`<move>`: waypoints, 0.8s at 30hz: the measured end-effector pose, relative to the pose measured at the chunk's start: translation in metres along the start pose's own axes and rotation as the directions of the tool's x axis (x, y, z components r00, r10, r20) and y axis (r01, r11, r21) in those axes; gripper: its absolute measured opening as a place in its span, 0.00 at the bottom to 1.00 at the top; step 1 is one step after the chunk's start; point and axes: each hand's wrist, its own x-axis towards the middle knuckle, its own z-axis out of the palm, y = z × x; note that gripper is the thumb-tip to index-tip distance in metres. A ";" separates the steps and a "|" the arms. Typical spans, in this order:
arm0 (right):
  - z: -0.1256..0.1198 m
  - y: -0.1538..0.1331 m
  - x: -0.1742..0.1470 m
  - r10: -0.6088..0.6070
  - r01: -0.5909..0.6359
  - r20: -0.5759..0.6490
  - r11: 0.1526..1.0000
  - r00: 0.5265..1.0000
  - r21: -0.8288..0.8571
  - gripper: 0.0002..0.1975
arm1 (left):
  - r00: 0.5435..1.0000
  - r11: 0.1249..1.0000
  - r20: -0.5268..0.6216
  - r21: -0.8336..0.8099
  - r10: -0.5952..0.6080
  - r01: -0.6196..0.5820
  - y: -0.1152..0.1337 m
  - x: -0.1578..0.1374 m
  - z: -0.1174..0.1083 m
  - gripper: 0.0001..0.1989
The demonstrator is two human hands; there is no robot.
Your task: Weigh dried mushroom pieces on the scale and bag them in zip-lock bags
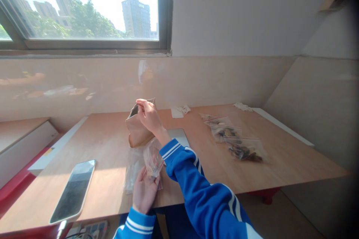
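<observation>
My right hand (149, 115) is at the mouth of a brown paper bag (138, 130), which stands upright on the table. Its fingers are bent and pressed together over the opening; what they pinch, if anything, is hidden. Lower down, my left hand (145, 191) has its fingers closed round the lower part of a clear plastic zip bag (153, 158). Any contents of that bag are too faint to make out. Beneath it, more clear plastic bags (133, 170) lie flat on the table, close to the paper bag.
On the left lies a phone (74, 190). Zip bags with dark and pale dried pieces (244, 151) rest on the right. A silver flat object (179, 136) lies partly behind my right forearm. Crumpled pale scraps (183, 109) sit near the wall, below a window (92, 44).
</observation>
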 end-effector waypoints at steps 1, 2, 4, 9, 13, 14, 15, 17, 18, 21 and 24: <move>-0.001 -0.001 -0.001 -0.014 0.015 0.032 0.999 0.999 -0.033 0.14 | 1.000 1.000 0.020 -0.006 -0.004 0.004 0.000 0.000 0.000 0.25; -0.004 -0.003 -0.002 -0.026 0.030 0.065 0.998 0.998 -0.064 0.14 | 1.000 1.000 0.030 -0.007 -0.005 0.006 0.000 0.000 0.000 0.25; -0.013 -0.011 -0.004 -0.028 0.038 0.099 0.994 0.995 -0.100 0.16 | 1.000 1.000 0.023 0.015 0.012 -0.012 0.000 0.000 0.001 0.24; -0.055 -0.043 -0.027 0.119 -0.115 -0.036 0.989 0.992 0.087 0.16 | 0.996 0.992 -0.087 0.126 0.024 -0.013 -0.001 -0.001 0.010 0.24; -0.087 -0.059 -0.074 0.296 -0.288 0.038 0.881 0.955 0.375 0.12 | 0.988 0.987 -0.122 0.140 0.091 -0.073 -0.004 -0.001 0.010 0.23; -0.092 -0.060 -0.086 0.330 -0.308 0.008 0.870 0.944 0.386 0.11 | 0.987 0.986 -0.118 0.142 0.107 -0.089 -0.005 -0.002 0.009 0.23; -0.096 -0.060 -0.096 0.352 -0.318 -0.023 0.869 0.936 0.380 0.10 | 0.987 0.985 -0.117 0.142 0.112 -0.096 -0.006 -0.002 0.008 0.23; -0.101 -0.059 -0.108 0.352 -0.319 -0.041 0.887 0.935 0.335 0.09 | 0.986 0.987 -0.124 0.133 0.109 -0.092 -0.007 -0.002 0.007 0.24; -0.102 -0.059 -0.112 0.340 -0.313 -0.040 0.900 0.940 0.304 0.10 | 0.985 0.989 -0.136 0.124 0.102 -0.085 -0.007 -0.002 0.007 0.23; -0.101 -0.059 -0.116 0.330 -0.305 -0.084 0.927 0.940 0.219 0.09 | 0.981 0.994 -0.180 0.101 0.069 -0.052 -0.006 -0.003 0.011 0.22; -0.096 -0.061 -0.125 0.399 -0.359 -0.145 0.902 0.906 0.241 0.06 | 0.972 0.992 -0.220 0.112 0.081 -0.057 -0.006 -0.003 0.014 0.21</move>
